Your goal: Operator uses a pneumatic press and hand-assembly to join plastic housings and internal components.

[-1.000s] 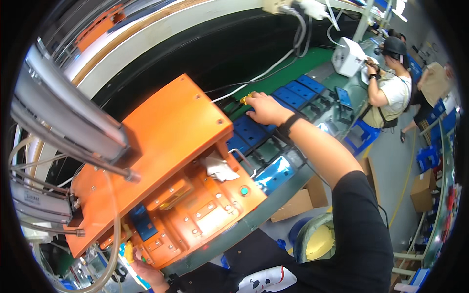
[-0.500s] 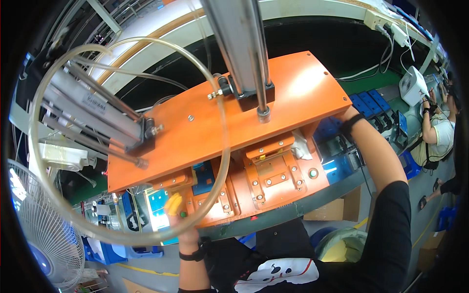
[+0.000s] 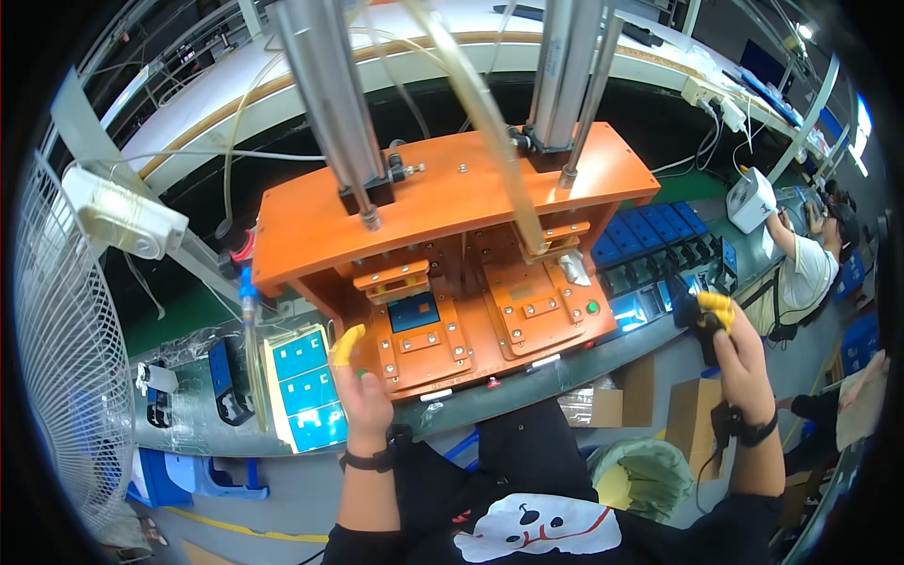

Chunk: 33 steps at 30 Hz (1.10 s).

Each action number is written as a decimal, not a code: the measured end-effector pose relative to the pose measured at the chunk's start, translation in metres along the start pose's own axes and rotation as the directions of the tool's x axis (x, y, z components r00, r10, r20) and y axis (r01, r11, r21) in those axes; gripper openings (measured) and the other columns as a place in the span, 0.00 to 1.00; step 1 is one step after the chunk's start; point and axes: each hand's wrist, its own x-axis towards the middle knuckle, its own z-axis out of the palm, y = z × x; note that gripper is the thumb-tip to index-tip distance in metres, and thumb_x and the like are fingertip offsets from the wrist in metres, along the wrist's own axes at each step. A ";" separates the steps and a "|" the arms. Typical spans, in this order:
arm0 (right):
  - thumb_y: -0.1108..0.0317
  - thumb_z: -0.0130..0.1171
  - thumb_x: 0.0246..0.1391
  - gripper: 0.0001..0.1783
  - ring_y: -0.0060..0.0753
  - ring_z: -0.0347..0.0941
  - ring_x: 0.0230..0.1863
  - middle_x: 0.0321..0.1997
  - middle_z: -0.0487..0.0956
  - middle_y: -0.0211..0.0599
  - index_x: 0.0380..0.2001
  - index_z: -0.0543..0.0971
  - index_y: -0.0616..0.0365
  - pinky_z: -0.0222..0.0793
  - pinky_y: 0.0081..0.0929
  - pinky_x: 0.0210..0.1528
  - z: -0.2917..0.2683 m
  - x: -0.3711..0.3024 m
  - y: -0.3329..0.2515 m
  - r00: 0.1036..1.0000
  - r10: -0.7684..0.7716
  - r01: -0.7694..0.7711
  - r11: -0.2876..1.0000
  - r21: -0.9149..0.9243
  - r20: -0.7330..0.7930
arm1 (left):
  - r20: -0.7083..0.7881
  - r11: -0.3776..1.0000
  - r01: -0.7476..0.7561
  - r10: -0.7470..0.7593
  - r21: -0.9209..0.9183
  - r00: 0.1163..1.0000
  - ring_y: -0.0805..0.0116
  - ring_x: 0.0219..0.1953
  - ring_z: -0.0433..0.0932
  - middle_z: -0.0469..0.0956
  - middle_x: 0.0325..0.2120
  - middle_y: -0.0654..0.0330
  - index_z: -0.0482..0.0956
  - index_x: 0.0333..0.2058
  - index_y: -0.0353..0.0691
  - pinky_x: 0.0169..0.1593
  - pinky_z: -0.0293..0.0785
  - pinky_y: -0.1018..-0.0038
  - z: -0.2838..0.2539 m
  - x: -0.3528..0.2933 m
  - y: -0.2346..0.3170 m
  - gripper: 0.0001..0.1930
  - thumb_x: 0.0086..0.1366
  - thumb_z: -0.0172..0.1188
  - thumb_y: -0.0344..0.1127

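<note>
- A small dark part [image 3: 690, 314] sits in the right hand [image 3: 739, 353], pinched by yellow-capped fingers [image 3: 716, 303] just right of the orange press fixture [image 3: 452, 273].
- The left hand [image 3: 363, 400] rests at the fixture's front left corner, its yellow-capped finger [image 3: 347, 345] extended and holding nothing.
- A blue part [image 3: 414, 312] lies in the fixture's left nest.
- A tray of blue parts [image 3: 303, 386] lies beside the left hand.
- Another worker [image 3: 800, 268] sits far right.
</note>
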 end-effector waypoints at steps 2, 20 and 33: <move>0.66 0.51 0.64 0.17 0.52 0.74 0.58 0.57 0.78 0.54 0.50 0.79 0.67 0.65 0.39 0.64 0.006 -0.010 -0.032 0.995 -0.082 0.078 0.994 0.073 0.061 | -0.043 0.994 0.019 -0.024 -0.104 0.999 0.60 0.63 0.68 0.70 0.61 0.49 0.63 0.65 0.29 0.64 0.61 0.66 0.002 0.000 -0.002 0.31 0.76 0.41 0.51; 0.74 0.63 0.50 0.10 0.56 0.71 0.62 0.45 0.79 0.45 0.38 0.79 0.60 0.68 0.48 0.64 0.250 0.090 -0.087 0.582 -0.723 0.800 0.591 -0.103 0.372 | -0.132 0.988 0.016 -0.037 -0.157 0.991 0.59 0.57 0.68 0.70 0.57 0.49 0.60 0.66 0.30 0.59 0.63 0.68 -0.002 0.000 -0.010 0.28 0.73 0.50 0.40; 0.55 0.71 0.49 0.35 0.57 0.71 0.52 0.51 0.75 0.49 0.56 0.74 0.63 0.66 0.44 0.59 0.269 0.101 -0.103 0.662 -0.635 0.717 0.691 -0.090 0.398 | -0.112 0.987 0.001 -0.020 -0.163 0.994 0.57 0.57 0.69 0.70 0.56 0.49 0.63 0.65 0.31 0.58 0.64 0.66 -0.004 -0.001 -0.010 0.27 0.73 0.51 0.40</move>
